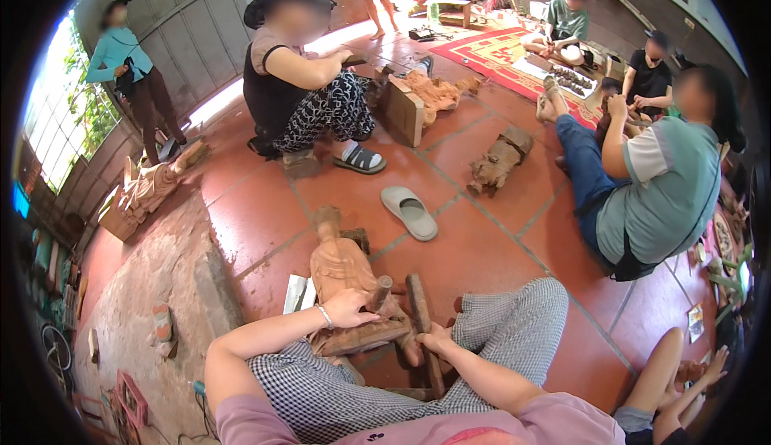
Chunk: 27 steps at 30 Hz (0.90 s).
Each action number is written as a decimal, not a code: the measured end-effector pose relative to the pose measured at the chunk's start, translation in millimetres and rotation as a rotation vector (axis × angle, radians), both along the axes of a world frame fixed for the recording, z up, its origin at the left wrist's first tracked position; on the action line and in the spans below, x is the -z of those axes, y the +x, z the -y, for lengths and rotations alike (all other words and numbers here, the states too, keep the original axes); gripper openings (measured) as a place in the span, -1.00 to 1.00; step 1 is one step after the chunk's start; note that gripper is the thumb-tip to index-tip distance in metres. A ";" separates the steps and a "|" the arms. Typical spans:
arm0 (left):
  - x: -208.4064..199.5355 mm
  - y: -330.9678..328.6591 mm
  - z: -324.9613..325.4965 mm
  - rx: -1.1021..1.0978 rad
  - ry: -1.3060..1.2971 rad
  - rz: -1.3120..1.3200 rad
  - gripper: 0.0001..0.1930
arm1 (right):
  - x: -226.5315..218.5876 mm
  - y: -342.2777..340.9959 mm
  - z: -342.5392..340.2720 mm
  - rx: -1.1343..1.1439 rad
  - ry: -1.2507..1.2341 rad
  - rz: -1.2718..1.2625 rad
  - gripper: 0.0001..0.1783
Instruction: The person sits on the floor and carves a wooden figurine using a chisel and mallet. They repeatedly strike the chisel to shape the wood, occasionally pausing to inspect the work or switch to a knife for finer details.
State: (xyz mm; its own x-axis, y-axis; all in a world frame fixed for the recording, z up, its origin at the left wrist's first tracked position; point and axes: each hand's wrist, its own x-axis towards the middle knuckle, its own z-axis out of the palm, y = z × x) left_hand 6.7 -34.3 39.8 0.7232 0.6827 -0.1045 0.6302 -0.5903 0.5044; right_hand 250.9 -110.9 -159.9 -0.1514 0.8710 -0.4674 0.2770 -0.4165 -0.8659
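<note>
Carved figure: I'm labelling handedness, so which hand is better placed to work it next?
Probably the left hand: it's over the figure, holding a cylindrical handle, while the right hand grips a wooden bar alongside.

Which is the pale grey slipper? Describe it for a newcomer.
On the red tiled floor, find the brown carved wooden statue at the left hand. The slipper lies beyond it, to the right: empty, unlike the dark sandal worn nearby.

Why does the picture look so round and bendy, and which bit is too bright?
In the head view, the wide fisheye lens bends straight edges near the rim and leaves black corners; in the same head view, the window at left glares white, while the wooden statue looks fairly clear.
</note>
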 end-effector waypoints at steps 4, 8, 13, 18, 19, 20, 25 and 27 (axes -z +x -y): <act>0.5 -4.8 -2.3 0.000 -0.021 -0.010 -0.62 | -39.9 2.5 -2.6 -0.088 -0.052 -0.059 -0.52; 13.5 -5.5 -8.8 0.022 -0.031 0.021 -0.68 | -5.3 2.5 -4.6 -0.056 -0.058 0.094 -0.51; -0.9 5.2 -11.1 0.083 -0.081 0.068 -0.78 | 5.5 5.4 -8.2 -0.056 -0.043 0.086 -0.42; -9.5 7.5 -1.8 0.057 -0.113 0.010 -0.80 | -12.1 2.8 -5.2 0.003 -0.160 -0.082 -0.44; -7.7 7.1 -2.3 0.048 -0.127 0.005 -0.81 | -5.4 3.2 -4.8 -0.019 -0.132 -0.029 -0.40; -5.8 6.8 -2.1 0.031 -0.135 0.002 -0.81 | -7.5 3.5 -4.2 -0.036 -0.092 0.078 -0.35; -0.6 0.3 -0.4 0.055 -0.104 0.099 -0.80 | -18.9 2.5 -6.7 -0.045 -0.148 -0.004 -0.53; -2.7 -3.2 -0.1 0.001 -0.075 0.023 -0.77 | -16.7 -1.3 -9.9 -0.086 -0.140 0.031 -0.48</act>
